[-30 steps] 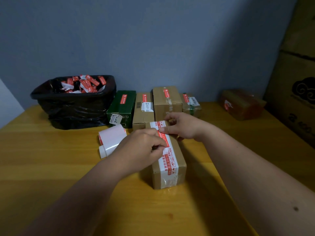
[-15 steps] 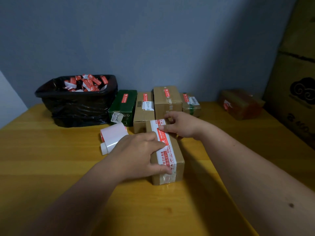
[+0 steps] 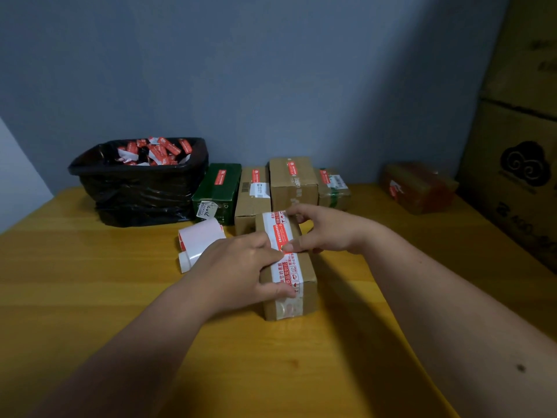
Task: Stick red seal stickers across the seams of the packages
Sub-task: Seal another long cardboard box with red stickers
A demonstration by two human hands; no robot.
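A brown cardboard package [image 3: 309, 277] lies lengthwise on the wooden table [image 3: 90, 282], with white-and-red printed tape running along its top seam. A red seal sticker [image 3: 281, 233] lies on the far half of that tape. My left hand [image 3: 238, 267] grips the package from its left side, thumb on the near top edge and forefinger beside the sticker. My right hand [image 3: 325, 230] reaches in from the right. Its fingertips touch the sticker's far end and its thumb presses the near end.
A roll of sticker backing [image 3: 200, 239] lies left of the package. Behind it, a black lined bin [image 3: 138, 188] holds several peeled scraps. Several sealed packages [image 3: 292, 182] line the wall, one of them green [image 3: 220, 188]. A reddish package [image 3: 419, 185] and large cartons [image 3: 518, 164] stand right.
My left hand slid toward the near end of the package and took hold of its side. My right thumb came down along the sticker to its near end.
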